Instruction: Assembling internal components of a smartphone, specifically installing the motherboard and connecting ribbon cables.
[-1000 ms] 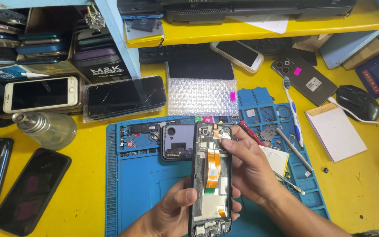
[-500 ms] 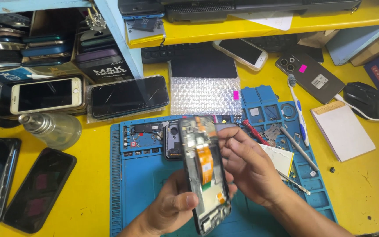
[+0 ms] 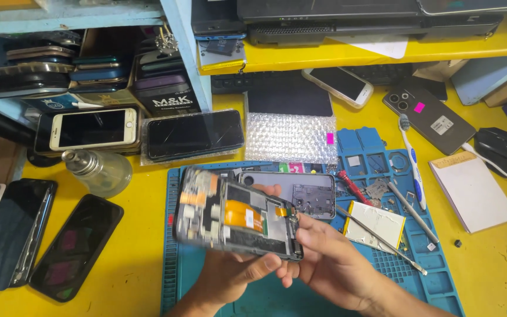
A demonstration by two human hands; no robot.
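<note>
An opened phone (image 3: pixel 236 216) with its back removed, showing an orange flex cable and circuit board, lies sideways in the air above the blue repair mat (image 3: pixel 195 287). My left hand (image 3: pixel 233 276) supports it from beneath, fingers curled around its lower edge. My right hand (image 3: pixel 330 264) grips its right end with thumb and fingertips. A grey back cover (image 3: pixel 306 194) with a camera cutout rests on the mat just behind the phone.
A white battery (image 3: pixel 377 223), tweezers (image 3: pixel 382 238), a red-handled screwdriver (image 3: pixel 352 186) and a toothbrush (image 3: pixel 412 167) lie on the mat's right side. A glass bottle (image 3: pixel 98 170) and dark phones (image 3: pixel 74 246) sit at left. A notepad (image 3: pixel 473 191) and mouse (image 3: pixel 506 149) are at right.
The opened phone has turned from upright to lying sideways, its top end swung to the left. Both hands stayed on it. The view moved closer and shifted right.
</note>
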